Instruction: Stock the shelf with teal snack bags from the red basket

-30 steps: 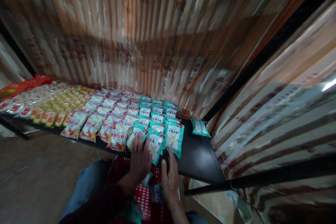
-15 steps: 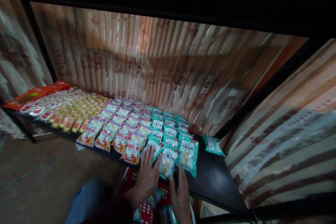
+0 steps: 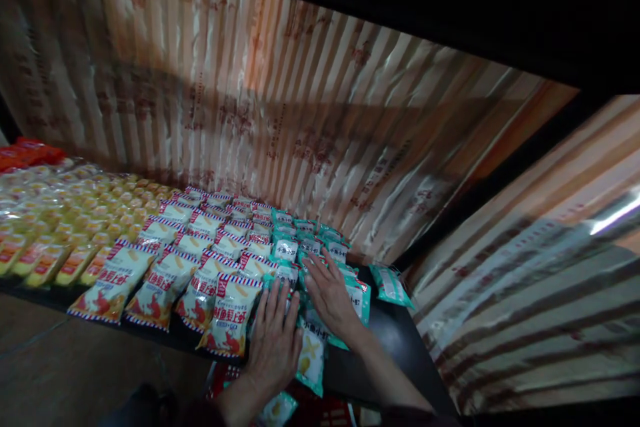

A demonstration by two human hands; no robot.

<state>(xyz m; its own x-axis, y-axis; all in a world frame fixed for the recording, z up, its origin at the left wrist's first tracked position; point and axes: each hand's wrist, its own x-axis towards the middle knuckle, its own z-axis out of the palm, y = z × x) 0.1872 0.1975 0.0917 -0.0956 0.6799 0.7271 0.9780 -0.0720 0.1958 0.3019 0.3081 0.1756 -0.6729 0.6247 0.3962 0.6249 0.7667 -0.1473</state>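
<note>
Rows of teal snack bags stand on a dark shelf. My left hand lies open over a front teal bag, fingers stretched out, beside the white-and-orange snack bags. Flat on the teal bags further back rests my right hand, its fingers extended and holding nothing. Between my hands a teal bag tilts at the front, its lower end jutting past the shelf edge. What lies under my palms is hidden.
Yellow snack packs fill the left of the shelf, with an orange-red package behind. One teal bag lies apart on the right. Below the edge is a red basket holding a teal bag. Striped sheeting hangs behind.
My right hand has moved from the front edge up and back onto the teal bags. The left hand remains on the front bag. The front middle teal bag now sticks out over the edge.
</note>
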